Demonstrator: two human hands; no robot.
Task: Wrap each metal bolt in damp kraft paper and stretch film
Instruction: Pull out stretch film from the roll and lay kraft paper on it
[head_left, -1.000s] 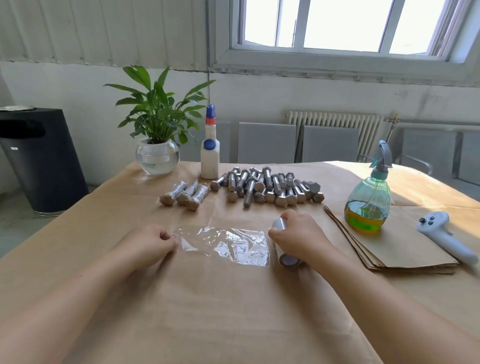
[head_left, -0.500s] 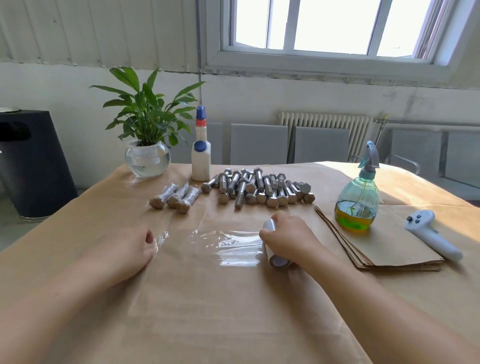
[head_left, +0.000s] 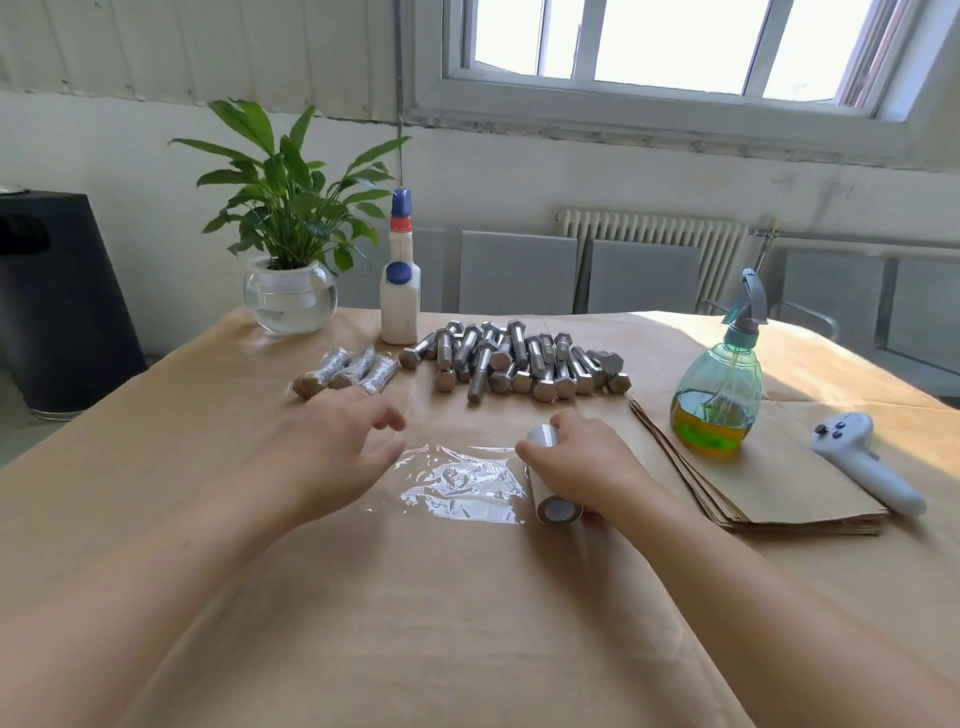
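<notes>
So the right hand (head_left: 582, 462) is wrapped around the stretch film roll (head_left: 545, 478) just right of centre frame, and the roll's long axis runs roughly front to back, its open core end facing the viewer at the bottom. A crinkly sheet of film (head_left: 462, 480) is pulled off it to the left, lying flat on the table. The left hand (head_left: 332, 447) hangs over the film's left edge with fingers spread loose and holding nothing; can't tell if it's actually touching the film. Behind that, middle of the frame, there's the pile of bare metal bolts (head_left: 519, 358), mostly lined up front to back with hex heads toward the viewer, a few skewed. Just left of the pile sit three wrapped bolts (head_left: 348, 370) side by side, angled diagonally. A stack of kraft paper sheets (head_left: 769, 483) is at the right, with a green spray bottle (head_left: 719, 395) standing on it and a white controller (head_left: 867, 462) lying at its right edge. White bottle with a blue cap (head_left: 400, 291) and a potted plant (head_left: 288, 228) in a glass bowl are at the upper left. No readable labels anywhere. The table (head_left: 415, 623) is covered in brown paper; window up top, a radiator and grey chairs behind, a black bin at far left.
</notes>
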